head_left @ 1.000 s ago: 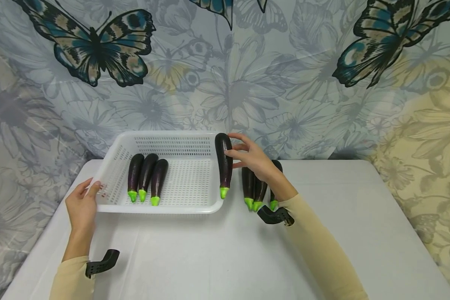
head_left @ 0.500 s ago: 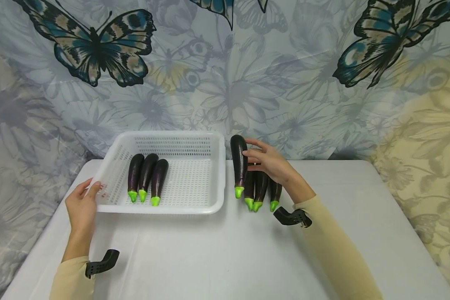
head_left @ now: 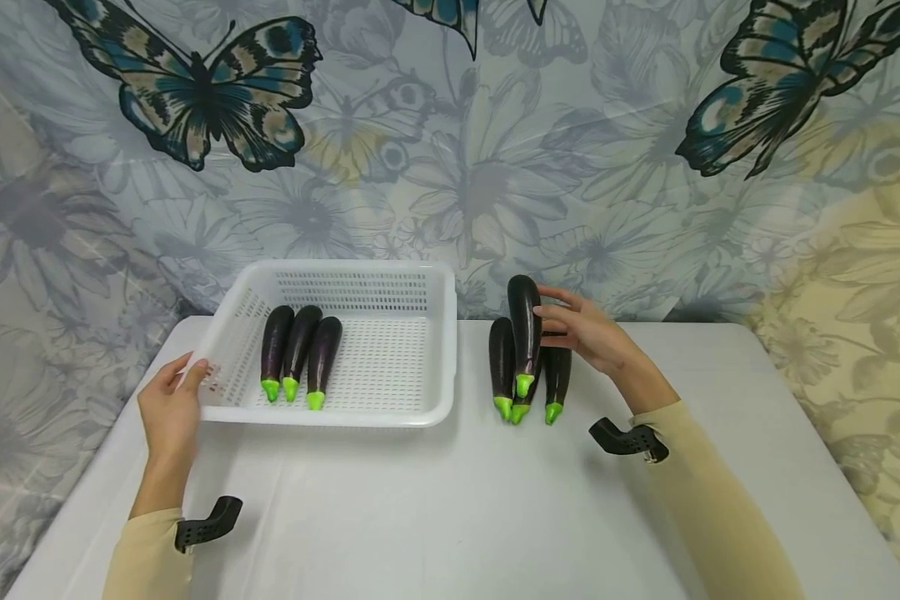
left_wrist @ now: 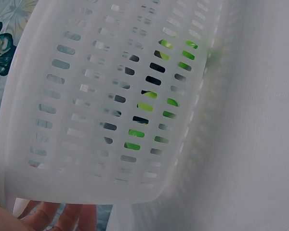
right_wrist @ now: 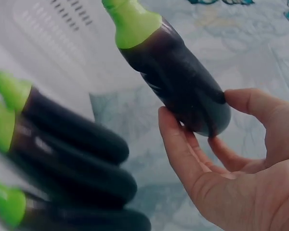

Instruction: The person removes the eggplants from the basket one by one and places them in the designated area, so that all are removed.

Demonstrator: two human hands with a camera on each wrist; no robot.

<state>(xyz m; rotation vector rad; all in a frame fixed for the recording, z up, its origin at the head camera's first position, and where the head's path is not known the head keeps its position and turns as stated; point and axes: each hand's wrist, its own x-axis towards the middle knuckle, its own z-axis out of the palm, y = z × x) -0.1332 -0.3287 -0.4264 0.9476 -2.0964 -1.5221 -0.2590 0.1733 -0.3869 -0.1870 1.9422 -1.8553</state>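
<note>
My right hand [head_left: 588,335] pinches a dark purple eggplant [head_left: 524,321] with a bright green stem end, between thumb and fingers. In the right wrist view this eggplant [right_wrist: 178,77] hangs above three others; one lying eggplant [head_left: 502,367] is at the left of that group and another [head_left: 558,383] at the right. My left hand [head_left: 171,408] grips the left rim of a white perforated plastic basket [head_left: 390,417]. Inside the basket, toward its left, lie three eggplants [head_left: 297,354] side by side. Through the basket wall [left_wrist: 77,144] in the left wrist view, green and dark patches show.
A white-covered table [head_left: 420,517] carries the basket and the eggplants. Behind it hangs a cloth [head_left: 495,183] printed with flowers and butterflies, close to the basket's far side. Black wrist mounts [head_left: 210,523] sit on both sleeves.
My right hand has carried the eggplant rightward from the basket's right rim to over the loose eggplants. My left hand keeps its grip on the basket. The head view has shifted slightly.
</note>
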